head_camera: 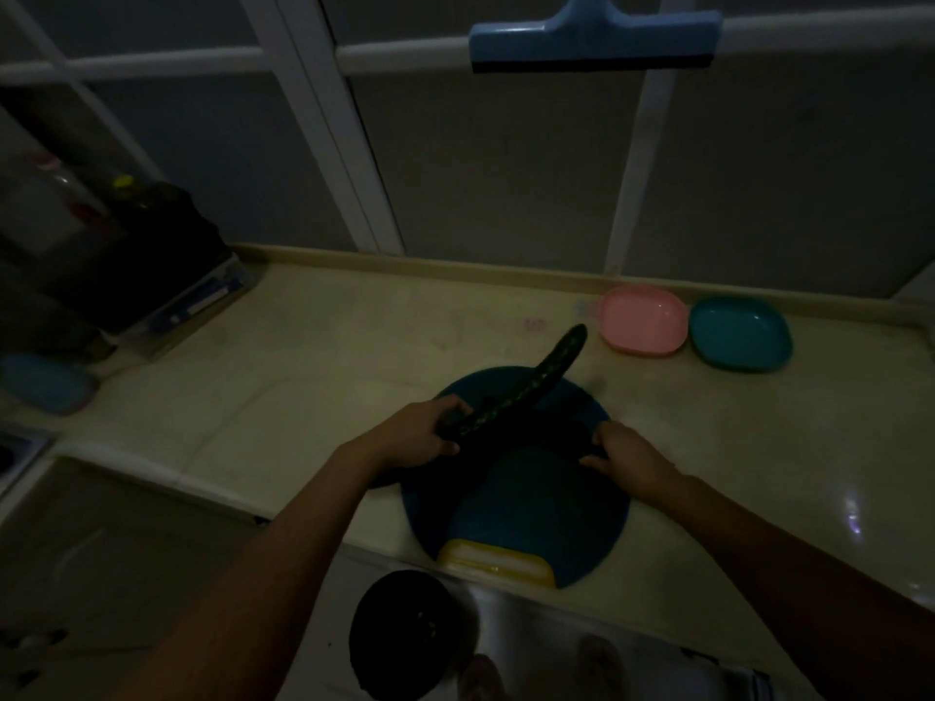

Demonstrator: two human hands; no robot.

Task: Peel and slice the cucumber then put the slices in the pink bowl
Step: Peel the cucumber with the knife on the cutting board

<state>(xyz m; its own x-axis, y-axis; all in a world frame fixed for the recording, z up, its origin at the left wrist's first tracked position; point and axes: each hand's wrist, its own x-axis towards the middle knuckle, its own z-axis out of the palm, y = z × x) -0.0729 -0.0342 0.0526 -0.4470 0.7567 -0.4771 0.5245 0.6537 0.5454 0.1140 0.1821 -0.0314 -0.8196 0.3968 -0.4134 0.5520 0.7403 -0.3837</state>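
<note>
Cucumber [526, 392]: seems whole and unpeeled — my left hand [422, 437] grips its near end over the blue board [516, 508].
Right hand [630, 460]: curled, holding what I cannot tell.
Pink bowl [643, 321]: empty; 0 slices.

We cannot see the cucumber's [526, 392] near end, buried in the left hand [420, 435]. The dark thing [582, 433] that the right hand [627, 460] grips is too dim for us to name. The blue squeegee's [594, 40] handle runs off the top edge, and the clutter [126, 255] at the far left is a murky blur.
</note>
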